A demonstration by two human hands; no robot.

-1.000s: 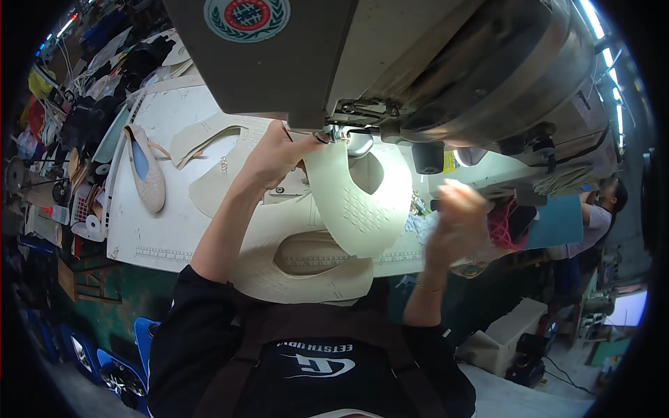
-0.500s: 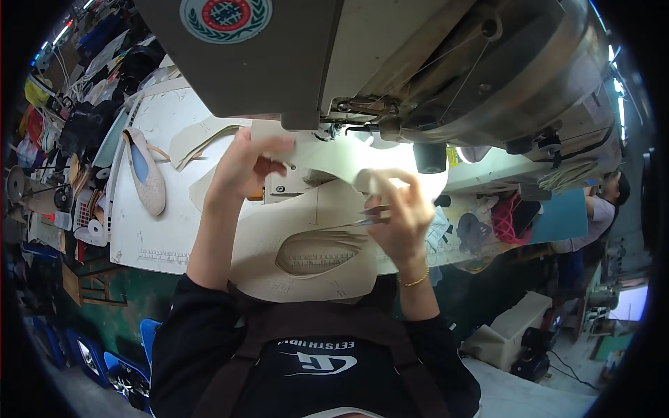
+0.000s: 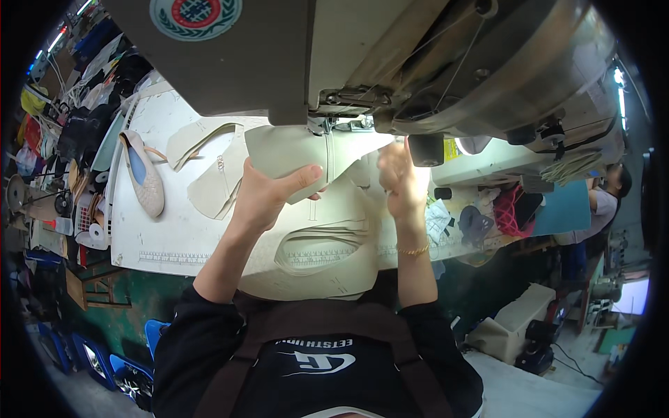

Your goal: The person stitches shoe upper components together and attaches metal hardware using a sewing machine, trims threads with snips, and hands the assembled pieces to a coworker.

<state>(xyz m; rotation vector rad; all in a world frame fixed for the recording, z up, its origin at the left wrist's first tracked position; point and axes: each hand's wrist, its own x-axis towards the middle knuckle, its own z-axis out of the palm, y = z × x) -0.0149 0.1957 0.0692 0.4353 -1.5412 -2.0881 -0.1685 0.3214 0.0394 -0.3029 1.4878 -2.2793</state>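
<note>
A smooth beige shoe-upper piece (image 3: 286, 150) lies under the needle area of a large sewing machine (image 3: 237, 63). My left hand (image 3: 268, 198) grips its near edge, thumb on top and fingers underneath. To the right, in the bright lamp light, my right hand (image 3: 401, 177) is raised by the piece's far end. Its fingers are curled and smeared by motion, so what they hold, if anything, does not show. Stacked beige upper pieces (image 3: 320, 279) with an oval opening lie at the table's front edge, between my forearms.
A finished beige flat shoe (image 3: 143, 177) and more cut pieces (image 3: 216, 198) lie on the white table (image 3: 164, 244) to the left. A pink mesh item (image 3: 512, 212) and a blue sheet (image 3: 563, 212) are on the right. Another person (image 3: 605, 205) sits at far right.
My left hand has moved right and nearer, and the beige piece now lies flat under the machine. My right hand has moved up; the metal snips seen in it before no longer show.
</note>
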